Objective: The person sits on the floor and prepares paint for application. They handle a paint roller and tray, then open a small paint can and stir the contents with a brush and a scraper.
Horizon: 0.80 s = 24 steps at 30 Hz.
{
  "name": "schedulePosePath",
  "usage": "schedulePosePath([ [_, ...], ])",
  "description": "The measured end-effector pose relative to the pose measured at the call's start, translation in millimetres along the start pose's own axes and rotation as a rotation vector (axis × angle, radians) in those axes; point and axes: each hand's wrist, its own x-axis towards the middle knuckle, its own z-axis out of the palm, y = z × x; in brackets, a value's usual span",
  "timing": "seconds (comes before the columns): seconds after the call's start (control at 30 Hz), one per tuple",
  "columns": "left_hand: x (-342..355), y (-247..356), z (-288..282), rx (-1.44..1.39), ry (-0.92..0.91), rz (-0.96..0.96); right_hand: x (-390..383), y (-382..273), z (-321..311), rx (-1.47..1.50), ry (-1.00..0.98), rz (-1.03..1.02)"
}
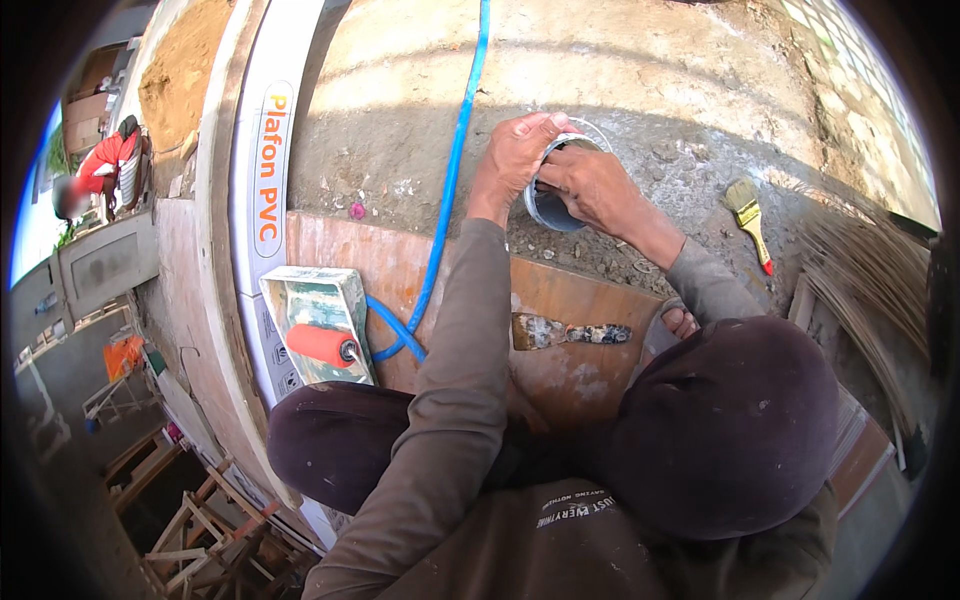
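A small grey can [548, 212] with a thin wire handle [600, 128] is tilted over the rough ground in front of me. My left hand [518, 160] grips its rim from the left, thumb along the top edge. Into the mouth of the can reaches my right hand [592, 190]; its fingers are bent and pressed together, their tips hidden inside. Whatever they hold, if anything, does not show. Nearer to me, a paint-spattered scraper [570, 332] lies on a wooden board [590, 285].
A paint tray [350, 292] with an orange roller [320, 344] stands at the left, near a blue hose [452, 180]. A brush [748, 220] lies to the right, by bundled sticks [860, 265]. A long white package [262, 180] runs along the left; beyond it, a person in red [108, 165] bends over.
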Motion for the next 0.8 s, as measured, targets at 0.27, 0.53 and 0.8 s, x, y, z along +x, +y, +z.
schedulePosePath([
  [0.27, 6, -10, -21, -0.115, 0.062, -0.044, -38, -8, -21, -0.149, -0.082, -0.243],
  [0.53, 14, -2, -7, 0.012, -0.006, -0.020, -52, -8, -30, 0.141, -0.016, 0.005],
  [0.8, 19, -3, -3, 0.116, 0.243, 0.028, -7, -7, -13, 0.544, -0.046, 0.185],
])
